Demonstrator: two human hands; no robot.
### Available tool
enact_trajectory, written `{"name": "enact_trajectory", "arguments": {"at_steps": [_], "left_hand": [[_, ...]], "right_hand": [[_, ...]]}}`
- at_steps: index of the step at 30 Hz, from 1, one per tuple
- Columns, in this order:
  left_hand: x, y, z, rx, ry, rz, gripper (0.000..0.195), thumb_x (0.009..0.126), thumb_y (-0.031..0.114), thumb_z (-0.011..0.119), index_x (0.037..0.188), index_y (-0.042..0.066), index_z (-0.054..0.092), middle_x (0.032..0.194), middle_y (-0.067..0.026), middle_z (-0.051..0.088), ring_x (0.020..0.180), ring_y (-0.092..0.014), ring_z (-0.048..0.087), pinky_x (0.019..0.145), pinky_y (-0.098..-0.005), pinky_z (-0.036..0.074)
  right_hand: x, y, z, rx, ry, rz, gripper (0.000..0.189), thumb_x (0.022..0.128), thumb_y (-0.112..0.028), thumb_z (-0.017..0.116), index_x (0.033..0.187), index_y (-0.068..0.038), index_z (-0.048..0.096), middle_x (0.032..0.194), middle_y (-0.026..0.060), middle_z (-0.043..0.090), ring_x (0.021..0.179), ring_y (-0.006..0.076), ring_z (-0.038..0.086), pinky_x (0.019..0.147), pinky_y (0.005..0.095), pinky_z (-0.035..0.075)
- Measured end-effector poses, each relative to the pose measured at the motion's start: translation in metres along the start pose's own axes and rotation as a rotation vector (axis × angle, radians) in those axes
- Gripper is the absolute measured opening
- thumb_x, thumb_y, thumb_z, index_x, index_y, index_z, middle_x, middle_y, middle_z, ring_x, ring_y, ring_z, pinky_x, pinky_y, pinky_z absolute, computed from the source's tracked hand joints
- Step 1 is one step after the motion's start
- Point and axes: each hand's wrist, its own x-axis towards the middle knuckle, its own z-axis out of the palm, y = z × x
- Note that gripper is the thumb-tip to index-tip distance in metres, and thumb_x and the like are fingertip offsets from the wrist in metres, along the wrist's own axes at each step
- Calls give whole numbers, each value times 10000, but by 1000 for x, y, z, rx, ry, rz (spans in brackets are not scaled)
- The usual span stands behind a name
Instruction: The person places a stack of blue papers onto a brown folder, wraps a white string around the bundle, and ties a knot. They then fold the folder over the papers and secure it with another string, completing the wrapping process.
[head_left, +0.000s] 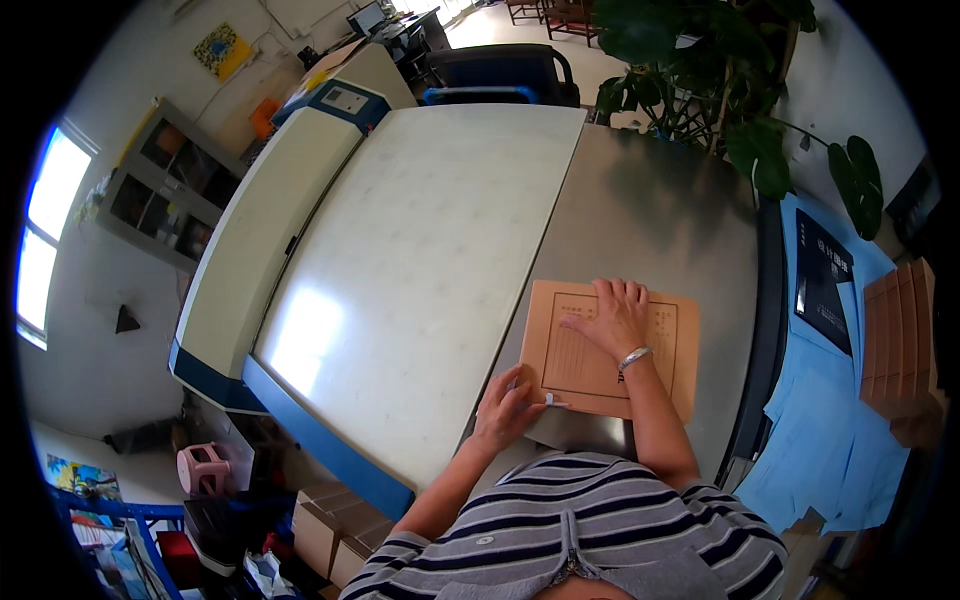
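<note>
A brown kraft-board file box (577, 360), printed with a frame, lines and writing, lies flat on the metal tabletop (667, 202) in front of me. My right hand (619, 319) rests on its upper face with fingers spread towards the far edge; a silver bracelet (635, 358) circles that wrist. At the box's near left corner is my left hand (506, 409), fingers bent along the edge. Its thumb reaches a small white clasp (553, 401) on the near edge. Another bit of white shows between its fingers, too small to name. Whether those fingers grip the box is unclear.
Left of the metal top stretches a large pale flatbed machine (420, 247) with a control panel (345, 97). Blue sheets (817, 420), a dark booklet (823, 277) and stacked brown folders (896, 345) lie at right. Cardboard boxes (330, 525) stand lower left; a leafy plant (697, 90) overhangs the far right.
</note>
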Motion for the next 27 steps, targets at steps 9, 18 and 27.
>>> {"name": "enact_trajectory", "arguments": {"at_steps": [9,18,27], "left_hand": [[5,2,43,-151,62,-678,267,853,123,810,988,37,596,935,-144,728,791,-287,667,634,-409,490],[19,24,35,343,-167,-259,382,993,128,565,1359,26,521,1526,-281,454,1415,-468,431,1164,-556,337],[52,29,50,217,-469,-156,622,981,175,511,1550,-7,338,1638,-247,302,1550,-434,203,1266,-529,132]], "right_hand": [[-2,-2,0,65,-32,41,736,652,-670,816,1131,-132,664,1131,76,638,1117,286,513,1079,464,310],[-14,-7,3,99,-13,3,635,716,-658,773,1053,-127,681,1079,82,648,1095,291,529,1055,481,334],[-34,-26,9,277,79,-55,305,907,-335,677,1096,-100,638,1068,115,678,1053,302,589,1033,470,382]]}}
